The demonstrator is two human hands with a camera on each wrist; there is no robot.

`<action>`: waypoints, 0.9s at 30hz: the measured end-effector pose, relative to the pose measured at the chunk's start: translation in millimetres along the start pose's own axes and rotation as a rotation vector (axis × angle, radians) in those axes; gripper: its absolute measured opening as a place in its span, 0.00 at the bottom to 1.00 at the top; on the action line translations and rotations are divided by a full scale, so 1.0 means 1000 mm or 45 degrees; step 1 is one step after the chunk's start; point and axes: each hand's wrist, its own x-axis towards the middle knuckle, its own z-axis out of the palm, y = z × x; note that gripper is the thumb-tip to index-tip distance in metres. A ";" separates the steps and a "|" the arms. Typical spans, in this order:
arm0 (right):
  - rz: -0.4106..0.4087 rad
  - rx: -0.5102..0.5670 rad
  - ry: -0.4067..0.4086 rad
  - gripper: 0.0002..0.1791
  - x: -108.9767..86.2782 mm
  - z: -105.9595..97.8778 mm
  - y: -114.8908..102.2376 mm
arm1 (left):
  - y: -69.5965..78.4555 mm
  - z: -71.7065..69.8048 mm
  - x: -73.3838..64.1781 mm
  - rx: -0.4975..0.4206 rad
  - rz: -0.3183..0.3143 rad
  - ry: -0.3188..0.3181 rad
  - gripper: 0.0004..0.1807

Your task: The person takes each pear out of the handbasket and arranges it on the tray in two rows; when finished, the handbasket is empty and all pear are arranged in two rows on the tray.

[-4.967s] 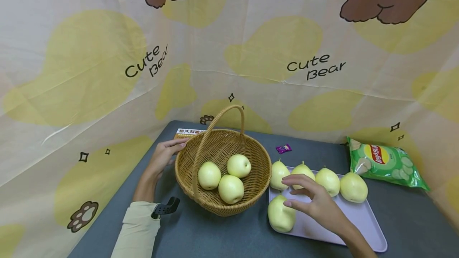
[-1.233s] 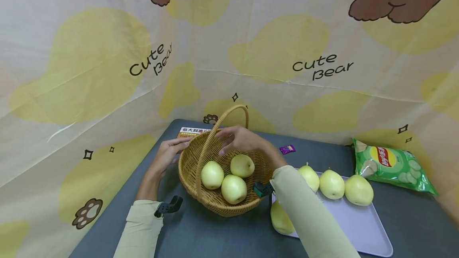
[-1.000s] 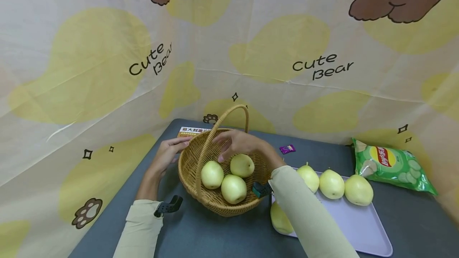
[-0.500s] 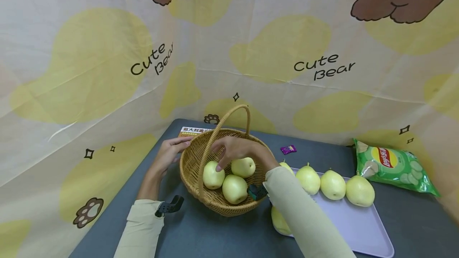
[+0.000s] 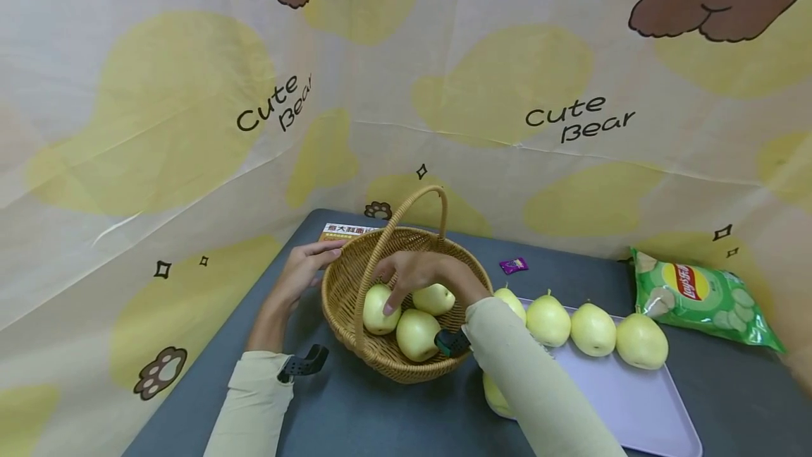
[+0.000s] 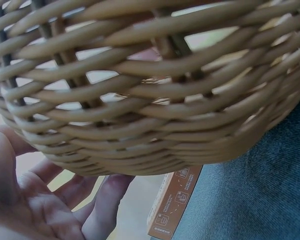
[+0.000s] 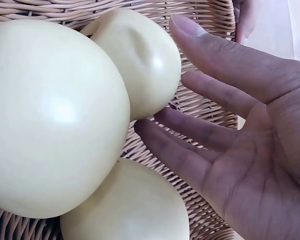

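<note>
Your left hand (image 5: pixel 298 275) rests extended fingers against the left rim of the wicker basket (image 5: pixel 341 286). Inside, the leftmost pear (image 5: pixel 374 312) looks firm, fairly weighty, smooth enough to slip and easily bruised; cup its widest part gently. Your right hand (image 5: pixel 415 270) spreads wide beside it, not gripping; contact is unclear.

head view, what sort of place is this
Probably a staged tabletop booth, perhaps for recording: a printed cloth hangs close behind and to the left of a gray table with a wicker basket and a chip bag.
</note>
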 end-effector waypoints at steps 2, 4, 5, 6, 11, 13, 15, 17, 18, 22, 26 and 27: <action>0.003 -0.003 -0.004 0.35 0.001 0.001 -0.001 | 0.000 0.000 0.000 0.006 0.000 0.003 0.24; 0.010 -0.002 -0.010 0.35 0.002 0.002 -0.001 | 0.000 0.000 0.000 0.012 0.002 0.003 0.24; 0.012 -0.001 -0.012 0.35 0.003 0.003 -0.001 | 0.000 0.000 0.000 0.013 0.004 0.000 0.24; 0.013 0.001 -0.016 0.35 0.003 0.004 -0.001 | -0.001 0.000 0.000 0.012 0.006 -0.002 0.24; 0.020 -0.010 -0.039 0.36 0.006 0.007 -0.001 | -0.001 0.000 0.000 -0.001 0.015 -0.009 0.24; 0.022 -0.016 -0.050 0.38 0.007 0.008 -0.001 | -0.001 0.000 0.000 -0.004 0.020 -0.010 0.24; 0.019 -0.013 -0.058 0.39 0.008 0.009 -0.001 | 0.000 0.000 0.000 -0.007 0.022 -0.010 0.23; 0.016 -0.002 -0.073 0.40 0.009 0.010 -0.001 | 0.000 -0.001 0.000 -0.007 0.023 -0.012 0.23; 0.022 -0.005 -0.079 0.40 0.009 0.010 -0.001 | 0.000 -0.001 0.000 -0.004 0.022 -0.012 0.23; 0.067 -0.044 -0.083 0.40 0.010 0.013 -0.003 | 0.000 -0.001 0.000 0.003 0.016 -0.012 0.24; 0.096 -0.113 -0.066 0.39 0.010 0.018 -0.006 | -0.001 -0.001 0.001 0.003 0.018 -0.011 0.24; 0.097 -0.118 -0.064 0.39 0.011 0.018 -0.006 | -0.001 -0.001 0.001 0.003 0.019 -0.011 0.24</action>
